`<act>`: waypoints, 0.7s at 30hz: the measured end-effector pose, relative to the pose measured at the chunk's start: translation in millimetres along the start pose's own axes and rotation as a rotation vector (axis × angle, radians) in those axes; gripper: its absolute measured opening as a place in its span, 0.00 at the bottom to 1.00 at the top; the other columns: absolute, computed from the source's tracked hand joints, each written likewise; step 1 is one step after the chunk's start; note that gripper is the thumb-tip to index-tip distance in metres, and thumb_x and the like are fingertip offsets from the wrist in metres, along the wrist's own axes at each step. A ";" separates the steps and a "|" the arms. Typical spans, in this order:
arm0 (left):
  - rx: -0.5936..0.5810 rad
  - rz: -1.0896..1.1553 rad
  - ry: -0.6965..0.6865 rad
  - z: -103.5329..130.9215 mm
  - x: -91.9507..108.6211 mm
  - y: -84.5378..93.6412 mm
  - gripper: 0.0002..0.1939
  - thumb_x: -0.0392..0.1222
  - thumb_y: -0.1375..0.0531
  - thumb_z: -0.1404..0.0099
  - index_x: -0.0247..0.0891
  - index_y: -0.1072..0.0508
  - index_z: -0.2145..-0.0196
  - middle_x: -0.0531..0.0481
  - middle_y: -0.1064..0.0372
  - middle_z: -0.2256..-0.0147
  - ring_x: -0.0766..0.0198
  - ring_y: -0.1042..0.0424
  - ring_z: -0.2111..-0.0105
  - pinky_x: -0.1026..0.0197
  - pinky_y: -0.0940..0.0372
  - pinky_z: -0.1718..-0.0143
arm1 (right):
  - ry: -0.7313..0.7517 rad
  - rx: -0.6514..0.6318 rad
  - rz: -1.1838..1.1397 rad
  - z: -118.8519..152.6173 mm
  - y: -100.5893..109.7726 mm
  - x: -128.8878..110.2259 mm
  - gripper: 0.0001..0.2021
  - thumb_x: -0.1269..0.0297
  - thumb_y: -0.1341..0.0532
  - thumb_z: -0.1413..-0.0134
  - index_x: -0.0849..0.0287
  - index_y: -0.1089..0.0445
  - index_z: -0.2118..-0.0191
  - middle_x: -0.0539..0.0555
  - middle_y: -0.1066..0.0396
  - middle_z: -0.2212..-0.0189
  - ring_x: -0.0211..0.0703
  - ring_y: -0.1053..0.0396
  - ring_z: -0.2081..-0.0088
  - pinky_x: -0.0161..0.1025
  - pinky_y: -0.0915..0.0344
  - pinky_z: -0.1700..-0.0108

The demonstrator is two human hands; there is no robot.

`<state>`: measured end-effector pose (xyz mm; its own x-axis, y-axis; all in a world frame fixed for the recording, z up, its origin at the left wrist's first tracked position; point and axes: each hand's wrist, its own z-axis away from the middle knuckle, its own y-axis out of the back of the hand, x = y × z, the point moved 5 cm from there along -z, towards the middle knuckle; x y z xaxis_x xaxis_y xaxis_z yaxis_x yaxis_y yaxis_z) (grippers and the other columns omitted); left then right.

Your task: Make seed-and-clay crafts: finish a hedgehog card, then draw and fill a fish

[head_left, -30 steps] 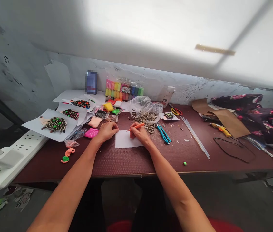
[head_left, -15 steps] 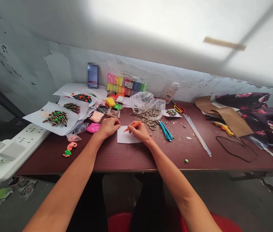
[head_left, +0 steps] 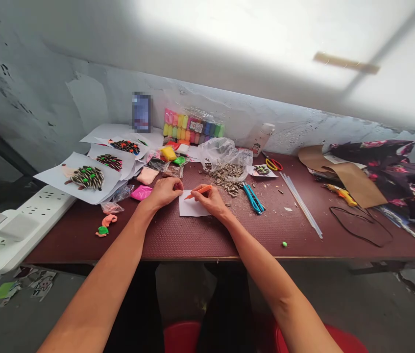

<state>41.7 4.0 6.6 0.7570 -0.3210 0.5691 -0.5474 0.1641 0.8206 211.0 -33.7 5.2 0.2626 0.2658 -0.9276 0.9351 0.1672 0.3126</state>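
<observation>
A small white paper (head_left: 191,208) lies on the dark red table (head_left: 188,241) in front of me. My right hand (head_left: 210,199) grips an orange pen (head_left: 201,191), its tip over the upper left of the paper. My left hand (head_left: 166,191) rests at the paper's upper left corner, fingers bent together; whether anything is between them is hidden. Behind my right hand is a pile of sunflower seeds (head_left: 229,176) beside a clear plastic bag (head_left: 222,153). A pink clay packet (head_left: 141,192) sits left of my left hand.
Seed-and-clay hedgehog pictures (head_left: 87,177) lie at left beside a white power strip (head_left: 41,215). To the right are blue cutters (head_left: 253,198), scissors (head_left: 273,164), clear glue sticks (head_left: 302,206) and a yellow glue gun (head_left: 347,197). Coloured clay packs (head_left: 192,128) stand at the back.
My right hand and the orange pen have shifted slightly left over the paper. My left hand stays at the paper's corner.
</observation>
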 end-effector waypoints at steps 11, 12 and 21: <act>-0.012 0.006 -0.014 -0.2 0.6 -0.5 0.11 0.41 0.41 0.42 0.39 0.19 0.67 0.49 0.20 0.66 0.58 0.26 0.65 0.60 0.36 0.62 | -0.049 0.009 -0.050 2.4 -5.2 2.0 0.15 0.51 0.35 0.47 0.58 0.24 0.72 0.51 0.28 0.76 0.38 0.32 0.73 0.34 0.40 0.71; -0.016 0.009 -0.012 -0.3 0.3 -0.4 0.11 0.41 0.41 0.43 0.39 0.19 0.67 0.49 0.20 0.66 0.58 0.25 0.65 0.60 0.36 0.61 | -0.045 0.013 -0.051 2.1 -4.8 2.2 0.15 0.51 0.35 0.47 0.58 0.24 0.73 0.51 0.27 0.76 0.38 0.32 0.73 0.34 0.40 0.71; -0.123 0.182 -0.026 -3.7 -12.0 -5.3 0.13 0.43 0.39 0.47 0.37 0.19 0.65 0.48 0.21 0.66 0.58 0.25 0.66 0.61 0.34 0.64 | 0.031 0.018 0.034 -3.0 0.8 -2.0 0.15 0.52 0.35 0.45 0.57 0.21 0.74 0.52 0.25 0.71 0.38 0.32 0.70 0.34 0.39 0.68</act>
<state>36.9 10.5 -4.4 0.6397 -0.2995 0.7079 -0.6251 0.3334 0.7058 210.5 -31.3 7.9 0.2869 0.3003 -0.9097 0.9301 0.1401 0.3396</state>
